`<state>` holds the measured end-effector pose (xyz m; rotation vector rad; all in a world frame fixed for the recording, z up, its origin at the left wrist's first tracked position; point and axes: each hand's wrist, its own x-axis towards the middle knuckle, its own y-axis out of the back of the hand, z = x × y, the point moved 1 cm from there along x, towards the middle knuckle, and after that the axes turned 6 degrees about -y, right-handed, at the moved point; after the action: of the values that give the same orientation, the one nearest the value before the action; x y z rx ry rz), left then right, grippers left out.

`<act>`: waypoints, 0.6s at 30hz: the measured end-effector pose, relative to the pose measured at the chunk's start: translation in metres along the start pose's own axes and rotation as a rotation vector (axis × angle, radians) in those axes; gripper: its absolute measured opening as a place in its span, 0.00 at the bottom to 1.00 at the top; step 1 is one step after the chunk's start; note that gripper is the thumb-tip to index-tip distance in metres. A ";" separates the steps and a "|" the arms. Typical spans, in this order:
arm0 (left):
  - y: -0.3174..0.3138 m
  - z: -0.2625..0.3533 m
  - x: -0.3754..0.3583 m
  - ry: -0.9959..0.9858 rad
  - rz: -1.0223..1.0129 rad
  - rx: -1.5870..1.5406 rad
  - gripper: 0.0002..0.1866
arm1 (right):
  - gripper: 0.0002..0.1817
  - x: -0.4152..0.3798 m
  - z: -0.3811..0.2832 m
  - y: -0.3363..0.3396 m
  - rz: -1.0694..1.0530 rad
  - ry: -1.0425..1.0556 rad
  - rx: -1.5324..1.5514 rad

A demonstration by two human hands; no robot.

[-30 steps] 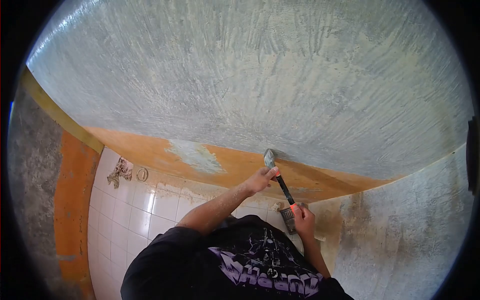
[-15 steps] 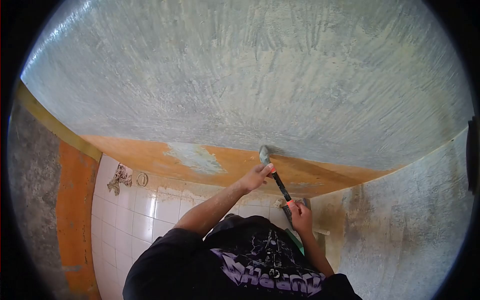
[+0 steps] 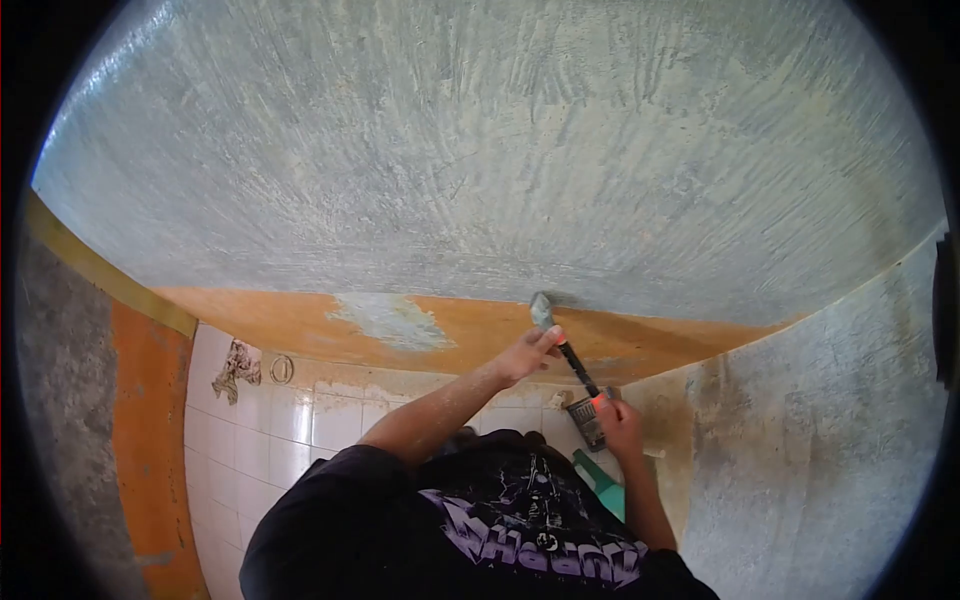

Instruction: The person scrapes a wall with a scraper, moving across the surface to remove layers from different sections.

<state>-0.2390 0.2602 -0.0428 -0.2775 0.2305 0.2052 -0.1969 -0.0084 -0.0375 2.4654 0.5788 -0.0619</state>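
You face one wall (image 3: 500,150), grey above one orange band (image 3: 485,325). More of one green thing (image 3: 604,489) shows than before, nearer you than one tray (image 3: 588,428). One tool (image 3: 577,367) has shifted slightly right; your left hand (image 3: 528,356) grips it near its far end, your right hand (image 3: 620,430) wraps its near end.

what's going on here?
A person in a black T-shirt is holding a long black-and-orange-handled tool in both hands: left hand up near its head, right hand at the lower end. The head is at the edge where the grey-coated wall meets an orange band; firm contact is hard to tell. The band is mostly orange, with one pale patch. A crumpled cloth lies on the tiled floor.
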 end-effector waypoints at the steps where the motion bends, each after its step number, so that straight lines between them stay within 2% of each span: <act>1: 0.000 0.001 0.002 -0.004 -0.023 0.006 0.29 | 0.20 0.003 0.005 0.004 -0.038 -0.042 0.016; 2: 0.001 0.003 0.004 -0.015 -0.046 0.010 0.29 | 0.20 0.008 0.007 0.005 -0.074 -0.077 0.029; 6: 0.035 0.006 -0.010 -0.016 -0.043 0.044 0.29 | 0.20 0.005 -0.025 -0.018 -0.006 0.023 -0.119; 9: 0.031 -0.004 -0.003 -0.001 -0.052 0.048 0.30 | 0.18 0.001 -0.015 -0.022 0.008 -0.001 -0.043; 12: 0.020 0.004 -0.002 0.009 -0.062 0.041 0.30 | 0.17 0.004 -0.008 -0.006 -0.065 -0.128 0.067; 14: 0.022 0.008 -0.006 -0.005 -0.079 0.033 0.31 | 0.18 0.007 -0.008 -0.012 -0.056 -0.032 0.008; 16: 0.048 0.009 -0.019 0.005 -0.090 0.071 0.32 | 0.21 0.002 -0.045 -0.022 -0.035 0.028 -0.046; 18: 0.056 0.009 -0.020 0.015 -0.097 0.093 0.32 | 0.21 0.002 -0.016 -0.038 -0.038 -0.014 -0.010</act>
<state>-0.2696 0.3123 -0.0427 -0.1976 0.2399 0.0957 -0.2124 0.0290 -0.0455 2.4429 0.6182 -0.0912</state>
